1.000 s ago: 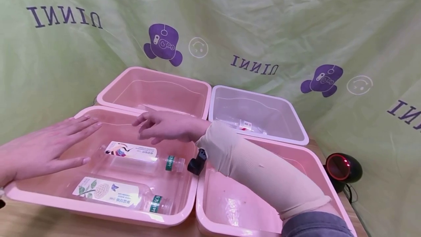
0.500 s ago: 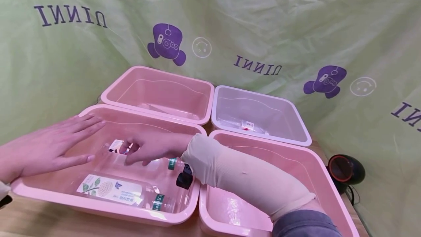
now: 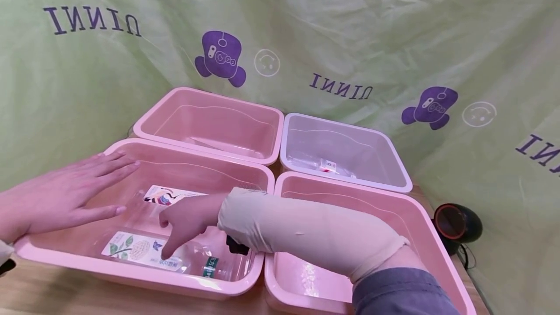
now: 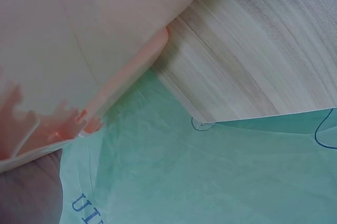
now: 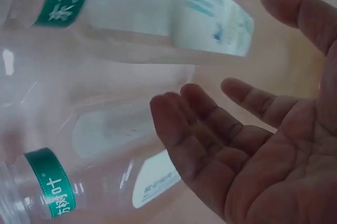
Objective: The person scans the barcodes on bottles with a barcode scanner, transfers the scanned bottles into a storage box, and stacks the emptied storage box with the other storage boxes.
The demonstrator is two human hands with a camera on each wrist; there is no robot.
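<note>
Two clear plastic bottles lie on their sides in the front left pink bin (image 3: 144, 276). The near bottle (image 3: 127, 247) has a flower label and a green neck band; the far bottle (image 3: 159, 193) has a colourful picture label. My right hand (image 3: 188, 222) is inside this bin above and between them, thumb over the near bottle's label. In the right wrist view, the right hand (image 5: 274, 140) has loosely bent fingers and nothing in its grasp. My left hand (image 3: 65, 198) lies spread over the bin's left side, fingers straight.
A second pink bin (image 3: 437, 218) stands at front right, another pink bin (image 3: 144, 128) at back left. The lavender bin (image 3: 393, 159) at back right contains a clear bottle (image 3: 328, 166). A round black device (image 3: 457, 230) sits at right; a green curtain (image 3: 350, 28) hangs behind.
My right hand has come down into the front left bin and moved toward me, past the far bottle to the near one. My left hand stays almost where it was.
</note>
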